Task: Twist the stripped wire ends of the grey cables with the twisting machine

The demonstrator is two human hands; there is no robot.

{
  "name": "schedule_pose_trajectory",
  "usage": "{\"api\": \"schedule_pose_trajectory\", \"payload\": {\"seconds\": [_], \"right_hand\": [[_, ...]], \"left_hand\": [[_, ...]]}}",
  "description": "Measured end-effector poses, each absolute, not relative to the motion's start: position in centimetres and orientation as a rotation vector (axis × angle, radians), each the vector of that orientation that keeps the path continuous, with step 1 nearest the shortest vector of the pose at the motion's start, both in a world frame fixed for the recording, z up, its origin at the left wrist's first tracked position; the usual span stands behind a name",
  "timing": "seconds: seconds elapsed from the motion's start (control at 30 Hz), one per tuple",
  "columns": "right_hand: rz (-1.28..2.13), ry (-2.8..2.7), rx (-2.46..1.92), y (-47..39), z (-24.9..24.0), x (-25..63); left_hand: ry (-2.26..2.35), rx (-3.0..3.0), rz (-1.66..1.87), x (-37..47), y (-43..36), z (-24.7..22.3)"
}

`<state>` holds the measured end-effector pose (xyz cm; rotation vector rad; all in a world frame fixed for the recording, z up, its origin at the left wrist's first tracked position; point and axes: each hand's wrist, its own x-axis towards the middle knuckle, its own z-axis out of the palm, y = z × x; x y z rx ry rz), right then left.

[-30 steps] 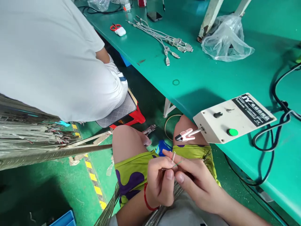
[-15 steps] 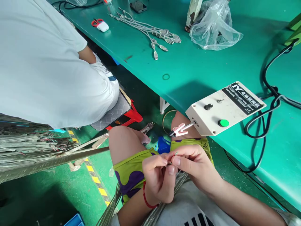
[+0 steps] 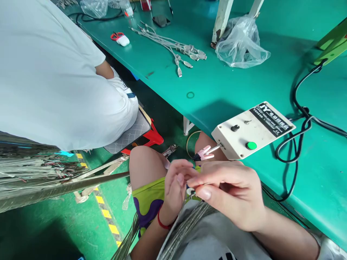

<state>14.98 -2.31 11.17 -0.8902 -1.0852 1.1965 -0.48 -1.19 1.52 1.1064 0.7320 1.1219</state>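
Note:
A grey cable (image 3: 173, 231) rises from a bundle of cables (image 3: 187, 225) across my lap, its end near my fingertips. My right hand (image 3: 234, 193) is closed, thumb and index finger pinching the thin wires at that cable end. Beside it, my left hand (image 3: 175, 193) has its fingers loosely curved and apart from the thumb, close to the cable end. The wire tips are mostly hidden by my right fingers. Just beyond my hands, a pink clip (image 3: 204, 153) sits on the shaft of a white control box (image 3: 255, 130) with a knob and green button.
On the green table (image 3: 162, 90) lie several USB cables (image 3: 187, 50), a clear plastic bag (image 3: 241, 47), a phone (image 3: 161, 21) and a white case (image 3: 123, 39). A black cord (image 3: 296, 155) loops at right. A person in a white shirt (image 3: 59, 79) sits at left, near stacked cables (image 3: 32, 169).
Both hands were pinching together at the cable end; now my left fingers have loosened and spread. My right hand has come nearer the camera and turned. The view has shifted slightly.

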Motion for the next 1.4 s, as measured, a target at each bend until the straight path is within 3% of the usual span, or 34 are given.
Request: {"api": "schedule_pose_trajectory", "payload": {"seconds": [0.23,0.53,1.1,1.4], "right_hand": [[1.778,-0.546,-0.857,-2.1,10.0,12.9],[1.798,-0.468,-0.875,-3.3,10.0,13.1],[1.845,-0.323,-0.827,-2.8,9.2,12.7],[1.24,-0.801,-1.152,-3.7,7.0,12.6]], "left_hand": [[0.496,1.034,1.181,-2.1,-2.4,1.1],[0.605,1.327,1.199,-2.8,-3.3,1.8],[0.625,1.305,1.135,-2.6,-2.8,3.5],[1.032,1.38,1.288,-1.8,-2.0,5.3]]}}
